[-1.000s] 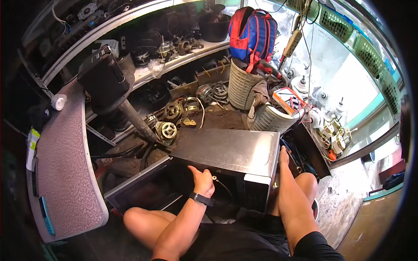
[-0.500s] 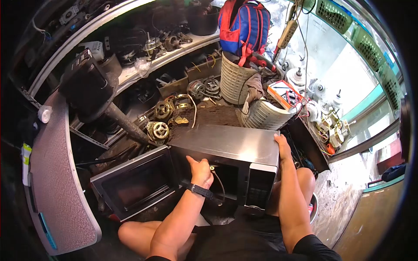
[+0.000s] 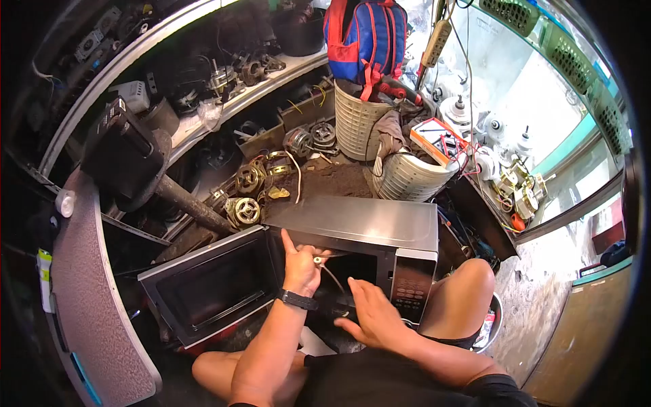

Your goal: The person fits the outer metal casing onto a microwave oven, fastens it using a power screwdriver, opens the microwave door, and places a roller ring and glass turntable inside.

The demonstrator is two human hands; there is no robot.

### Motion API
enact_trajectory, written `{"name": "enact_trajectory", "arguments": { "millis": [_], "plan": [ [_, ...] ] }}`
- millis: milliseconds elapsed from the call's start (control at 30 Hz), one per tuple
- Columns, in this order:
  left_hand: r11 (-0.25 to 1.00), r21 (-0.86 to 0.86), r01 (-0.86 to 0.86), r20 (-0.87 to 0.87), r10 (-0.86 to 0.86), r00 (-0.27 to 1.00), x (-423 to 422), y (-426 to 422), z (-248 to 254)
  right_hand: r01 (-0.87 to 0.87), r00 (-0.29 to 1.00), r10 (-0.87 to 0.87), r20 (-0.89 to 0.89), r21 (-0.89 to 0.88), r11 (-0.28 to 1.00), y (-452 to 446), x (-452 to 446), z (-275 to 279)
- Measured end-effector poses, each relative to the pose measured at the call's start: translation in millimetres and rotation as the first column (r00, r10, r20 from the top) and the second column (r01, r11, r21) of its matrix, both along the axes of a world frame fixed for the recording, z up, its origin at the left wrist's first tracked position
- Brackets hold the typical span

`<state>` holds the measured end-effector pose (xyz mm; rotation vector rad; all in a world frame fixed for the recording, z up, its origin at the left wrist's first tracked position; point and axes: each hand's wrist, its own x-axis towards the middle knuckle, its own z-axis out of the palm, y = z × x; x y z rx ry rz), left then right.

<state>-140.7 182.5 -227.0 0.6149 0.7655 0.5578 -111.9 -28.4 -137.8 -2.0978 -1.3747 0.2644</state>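
A microwave oven (image 3: 359, 222) with a brushed-metal top lies in front of me, its door (image 3: 213, 281) swung open to the left. My left hand (image 3: 302, 271), wearing a black watch, is at the cavity's upper left edge, index finger pointing up along the frame. Its other fingers are closed around a thin cable (image 3: 331, 273) with a pale round end. My right hand (image 3: 374, 313) is held in front of the dark opening, fingers spread and holding nothing. The button panel (image 3: 409, 288) sits just right of it. The cable's lower end is hard to make out.
Old motors (image 3: 243, 211) lie beyond the microwave on the left. Behind are a plastic basket (image 3: 359, 125) under a backpack (image 3: 369, 44), and an orange-and-white box (image 3: 437, 141). A pinkish tabletop (image 3: 102, 292) curves along my left; a metal bowl (image 3: 494, 322) is by my right knee.
My right hand has left the microwave's right top edge and come round to the front of the opening. My left hand has shifted slightly left and up with the cable.
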Motion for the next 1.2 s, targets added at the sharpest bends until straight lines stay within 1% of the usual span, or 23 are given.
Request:
{"name": "enact_trajectory", "arguments": {
  "millis": [33,67,100,133,167,267,300,367,400,433,500,567,633,733,767,833,900,967,1033,1067,1100,1133,1200],
  "plan": [
    [1.0,0.004,-0.001,0.003,0.001,1.0,-5,2,-3,0.023,1.0,-0.023,-0.018,-0.042,0.999,4,0,-37],
    [0.998,-0.051,0.028,-0.003,-0.028,1.0,-8,7,-5,-0.031,0.983,-0.004,-0.185,-0.187,0.982,9,3,-51],
    [0.993,-0.102,0.06,-0.009,-0.061,0.998,-11,15,-6,-0.062,0.941,0.01,-0.338,-0.146,0.987,15,1,-55],
    [0.988,-0.094,0.125,0.0,-0.125,0.992,-15,22,-7,-0.097,0.911,0.04,-0.411,-0.117,0.988,18,-2,-63],
    [0.987,-0.089,0.132,-0.005,-0.133,0.991,-20,27,-9,-0.129,0.874,0.071,-0.481,-0.09,0.988,19,-5,-70],
    [0.967,-0.127,0.221,-0.018,-0.225,0.974,-30,39,-8,-0.076,0.864,0.052,-0.501,-0.029,0.997,19,-9,-70],
    [0.967,-0.126,0.221,-0.017,-0.225,0.974,-30,41,-3,-0.077,0.865,0.053,-0.499,-0.028,0.997,19,-10,-69],
    [0.945,-0.174,0.279,-0.197,-0.311,0.93,-32,42,6,0.059,0.939,-0.038,-0.341,0.054,0.997,17,-11,-67],
    [0.943,-0.164,0.29,-0.258,-0.325,0.91,-35,42,4,0.055,0.968,-0.031,-0.248,0.093,0.994,19,-7,-68],
    [0.944,-0.166,0.285,-0.257,-0.32,0.912,-39,46,-5,0.05,0.969,-0.026,-0.247,0.091,0.995,21,-2,-69],
    [0.89,-0.078,0.449,-0.283,-0.451,0.846,-47,54,-16,0.053,0.987,-0.042,-0.157,0.068,0.996,24,4,-76],
    [0.895,-0.084,0.438,-0.337,-0.439,0.833,-50,58,-13,0.05,0.98,-0.032,-0.197,0.087,0.995,25,0,-92],
    [0.901,-0.098,0.423,-0.388,-0.426,0.817,-55,60,-4,-0.01,0.979,0.051,-0.196,0.204,0.979,26,-5,-94],
    [0.85,-0.139,0.508,-0.463,-0.509,0.726,-64,67,6,-0.067,0.982,0.112,-0.151,0.274,0.959,24,1,-96],
    [0.85,-0.139,0.508,-0.466,-0.509,0.724,-68,69,10,-0.101,0.982,0.143,-0.121,0.303,0.947,24,2,-97],
    [0.742,-0.145,0.655,-0.536,-0.615,0.578,-70,71,22,-0.081,0.984,0.127,-0.124,0.324,0.943,25,2,-98],
    [0.737,-0.15,0.659,-0.566,-0.611,0.553,-68,76,26,-0.065,0.986,0.113,-0.122,0.345,0.937,23,3,-96],
    [0.569,-0.107,0.815,-0.624,-0.677,0.39,-72,95,20,-0.077,0.97,0.154,-0.189,0.363,0.929,19,2,-90],
    [0.567,-0.091,0.818,-0.665,-0.646,0.374,-68,102,30,-0.055,0.967,0.149,-0.207,0.401,0.914,17,4,-77],
    [0.55,-0.014,0.835,-0.684,-0.615,0.393,-67,111,27,-0.03,0.966,0.138,-0.221,0.433,0.901,17,9,-72],
    [0.528,0.062,0.847,-0.697,-0.584,0.415,-66,116,27,-0.047,0.978,0.144,-0.153,0.51,0.859,18,15,-70],
    [0.58,0.126,0.805,-0.694,-0.528,0.489,-65,115,32,-0.061,0.985,0.139,-0.1,0.555,0.83,17,19,-61],
    [0.563,0.14,0.815,-0.722,-0.504,0.473,-65,117,40,-0.13,0.988,0.157,0.004,0.58,0.804,5,22,-39]
  ]
}}
